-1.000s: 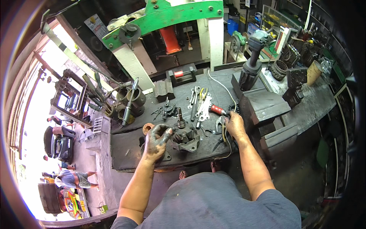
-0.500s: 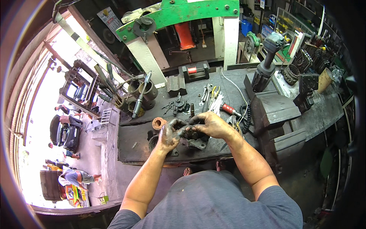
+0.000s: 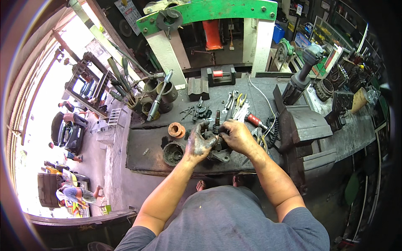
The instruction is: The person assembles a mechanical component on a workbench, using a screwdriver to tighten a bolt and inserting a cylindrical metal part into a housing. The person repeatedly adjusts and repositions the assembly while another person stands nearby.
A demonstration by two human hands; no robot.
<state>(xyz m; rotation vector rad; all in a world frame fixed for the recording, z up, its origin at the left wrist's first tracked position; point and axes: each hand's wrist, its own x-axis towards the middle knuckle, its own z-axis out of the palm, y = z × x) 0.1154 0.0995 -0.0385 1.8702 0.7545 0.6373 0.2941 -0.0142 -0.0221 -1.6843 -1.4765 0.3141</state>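
Observation:
Both my hands are at a dark, greasy metal assembly near the bench's front edge. An upright dark shaft (image 3: 217, 119) rises between them, and a flanged metal housing (image 3: 222, 156) shows below. My left hand (image 3: 198, 144), blackened with grease, curls its fingers and thumb around the left side of the assembly. On the other side, my right hand (image 3: 238, 136) is closed, its thumb and fingers pinching the assembly beside the shaft. My fingers hide much of the contact. A round, hollow metal housing (image 3: 173, 153) lies left of my left hand, with a rusty-brown flanged bushing (image 3: 176, 130) behind it.
Wrenches (image 3: 240, 109), a red-handled tool (image 3: 253, 120) and small dark parts (image 3: 202, 109) lie behind my hands. A large vise (image 3: 303, 125) stands right, metal cups (image 3: 167, 92) back left. A green-and-white press frame (image 3: 209, 12) rises behind. People (image 3: 77, 194) and vehicles are outside left.
The whole view has shifted slightly. My hands have drawn a little apart at the assembly, so more of the shaft shows. The hollow housing on the left, mostly hidden before, is now uncovered.

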